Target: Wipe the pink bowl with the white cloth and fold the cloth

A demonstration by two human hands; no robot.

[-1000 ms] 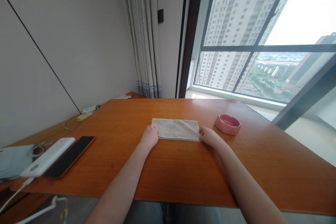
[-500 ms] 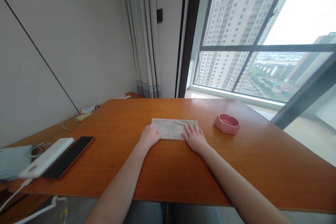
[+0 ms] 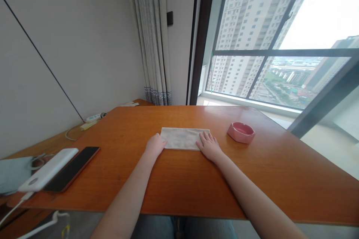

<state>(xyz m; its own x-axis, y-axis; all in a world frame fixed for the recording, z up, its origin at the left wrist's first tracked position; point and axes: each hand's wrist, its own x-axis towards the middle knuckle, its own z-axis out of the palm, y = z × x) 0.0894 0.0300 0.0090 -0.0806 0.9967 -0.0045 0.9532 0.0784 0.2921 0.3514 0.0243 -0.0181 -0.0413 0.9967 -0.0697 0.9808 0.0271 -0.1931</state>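
Note:
A pale, flat cloth (image 3: 181, 139), folded into a long rectangle, lies crosswise on the wooden table. At its left end is my left hand (image 3: 155, 144), fingers curled and thumb on the lower left corner; the fingertips are partly hidden. My right hand (image 3: 210, 146) rests flat over the cloth's right end, fingers spread. Between both hands the middle of the cloth shows, with faint creases.
To the right sits a pink ashtray (image 3: 241, 132). On the left lie a black-screened phone (image 3: 73, 168) and a white power bank (image 3: 50, 168) with a cable plugged in. A power strip (image 3: 94, 117) is by the wall, and a window (image 3: 269, 52) stands beyond the table.
My left hand has shifted slightly left, baring more of the cloth's left end. My right hand has slid a little toward the cloth's right edge. The camera view has moved slightly.

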